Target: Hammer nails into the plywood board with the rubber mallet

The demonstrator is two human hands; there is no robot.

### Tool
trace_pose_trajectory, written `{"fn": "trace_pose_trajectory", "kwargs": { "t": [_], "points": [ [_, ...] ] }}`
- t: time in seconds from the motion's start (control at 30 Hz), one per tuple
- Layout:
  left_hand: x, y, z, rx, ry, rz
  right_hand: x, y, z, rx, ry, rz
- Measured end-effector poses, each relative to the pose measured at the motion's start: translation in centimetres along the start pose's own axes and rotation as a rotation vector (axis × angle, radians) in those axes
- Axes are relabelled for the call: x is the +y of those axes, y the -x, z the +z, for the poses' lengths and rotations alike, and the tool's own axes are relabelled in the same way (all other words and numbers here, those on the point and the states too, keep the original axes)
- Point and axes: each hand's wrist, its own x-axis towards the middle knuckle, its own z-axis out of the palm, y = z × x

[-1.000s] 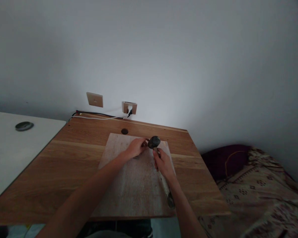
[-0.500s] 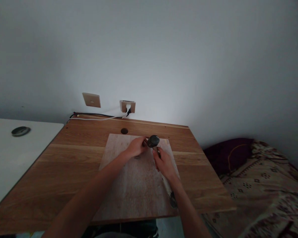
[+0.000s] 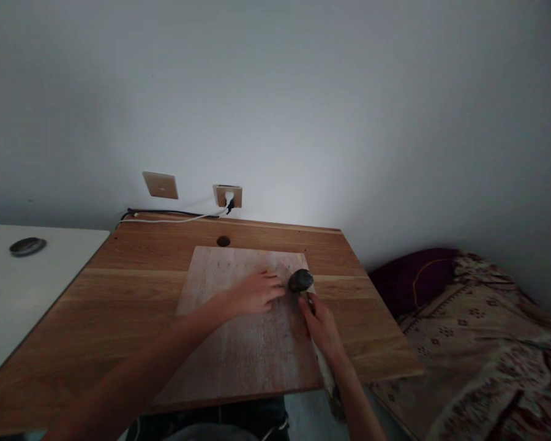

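My right hand [image 3: 320, 324] is closed around the handle of a hammer [image 3: 300, 280], just below its dark, rounded head. The pale handle runs back under my right forearm, past the near edge of the board. My left hand [image 3: 257, 293] is over the pale wooden board [image 3: 252, 355], a little left of the hammer head. Its fingers are apart and slightly blurred, and I see nothing held in them. A row of small dark spots, perhaps nails, marks the board's far side. Whatever lies under my left palm is hidden.
The board lies on a brown wooden table [image 3: 133, 294] with a round hole [image 3: 223, 241]. A white table [image 3: 41, 288] at left bears a dark round dish [image 3: 27, 246]. Cables lead to a wall socket [image 3: 228, 196]. Patterned bedding [image 3: 468, 343] lies at right.
My left hand has come nearer to me from the board's far side, and its fingers have spread. The hammer in my right hand has shifted right and lower. The view has turned slightly.
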Motion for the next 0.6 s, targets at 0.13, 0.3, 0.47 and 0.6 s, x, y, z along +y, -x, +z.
{"fn": "trace_pose_trajectory", "kwargs": {
  "t": [0.13, 0.3, 0.47, 0.6],
  "points": [
    [1.7, -0.1, 1.6, -0.052, -0.166, 0.132, 0.9, 0.2, 0.8, 0.039, 0.017, 0.005],
    [0.9, -0.3, 1.1, -0.055, -0.176, 0.106, 1.0, 0.3, 1.0, 0.034, -0.014, 0.028],
    [-4.3, 0.6, -2.4, 0.209, 0.102, -0.322, 0.6, 0.4, 0.9, 0.017, -0.069, 0.067],
    [-7.3, 1.7, -2.8, 0.337, 0.249, -0.512, 0.2, 0.6, 0.8, -0.001, -0.114, 0.068]
  ]
}}
